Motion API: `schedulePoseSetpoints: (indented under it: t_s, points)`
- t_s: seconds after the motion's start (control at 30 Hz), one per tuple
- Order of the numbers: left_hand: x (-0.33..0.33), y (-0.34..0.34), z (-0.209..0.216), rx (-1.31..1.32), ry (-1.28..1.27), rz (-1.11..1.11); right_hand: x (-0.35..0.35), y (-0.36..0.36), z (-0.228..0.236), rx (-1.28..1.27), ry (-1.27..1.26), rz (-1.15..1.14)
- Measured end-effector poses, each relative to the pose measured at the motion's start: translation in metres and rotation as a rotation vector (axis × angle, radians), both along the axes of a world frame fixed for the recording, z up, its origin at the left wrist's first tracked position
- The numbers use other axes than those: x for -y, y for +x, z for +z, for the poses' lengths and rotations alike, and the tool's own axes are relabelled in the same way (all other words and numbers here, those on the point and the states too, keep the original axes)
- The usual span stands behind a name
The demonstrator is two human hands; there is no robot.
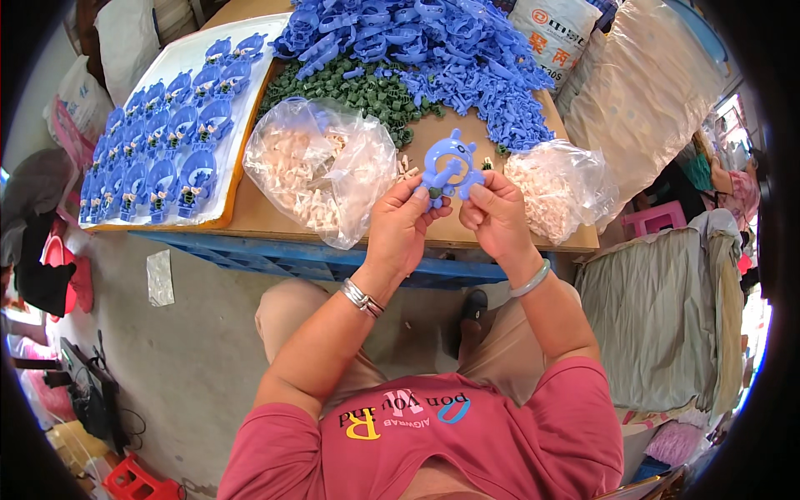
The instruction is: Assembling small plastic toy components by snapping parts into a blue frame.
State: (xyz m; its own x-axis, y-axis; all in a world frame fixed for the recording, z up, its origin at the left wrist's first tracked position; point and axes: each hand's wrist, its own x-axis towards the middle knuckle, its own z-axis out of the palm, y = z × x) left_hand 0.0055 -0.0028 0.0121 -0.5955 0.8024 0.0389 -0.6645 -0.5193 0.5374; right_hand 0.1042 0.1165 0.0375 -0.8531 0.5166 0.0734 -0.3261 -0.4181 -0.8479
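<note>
Above the near edge of the table, both hands hold a blue plastic toy figure part (456,149) with an open ring and a small knob on top. My left hand (402,223) pinches its lower left side, where a dark green piece shows. The thumb and fingers of my right hand (498,218) grip its lower right side. Beside my left hand lies an open clear bag of cream-coloured small parts (321,158). A second bag of cream parts (550,187) sits just right of my right hand. Beyond them are dark green small parts (354,90) and slender blue parts (512,108).
A large heap of blue ring-shaped parts (392,33) covers the table's far side. At left, a white tray (193,52) holds rows of blue figures (162,177). Sacks (554,29) stand behind. A grey cloth-covered stack (654,312) is at right, a red stool (137,482) at lower left.
</note>
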Motion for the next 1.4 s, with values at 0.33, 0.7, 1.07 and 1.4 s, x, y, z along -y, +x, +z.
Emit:
schedulePoseSetpoints:
  t_s: [0.33, 0.7, 1.07, 1.4]
  points:
    - [0.002, -0.003, 0.002, 0.044, -0.023, 0.006, -0.006, 0.000, 0.009, 0.115, 0.064, 0.037]
    - [0.002, 0.000, 0.002, 0.073, -0.010, 0.013, 0.010, -0.006, -0.002, 0.192, 0.070, 0.084]
    - [0.002, 0.000, 0.001, 0.062, -0.041, -0.040, 0.002, -0.005, -0.013, 0.123, -0.188, 0.179]
    - [0.001, -0.002, 0.000, 0.125, -0.052, -0.008, 0.009, -0.006, -0.007, 0.231, -0.113, 0.021]
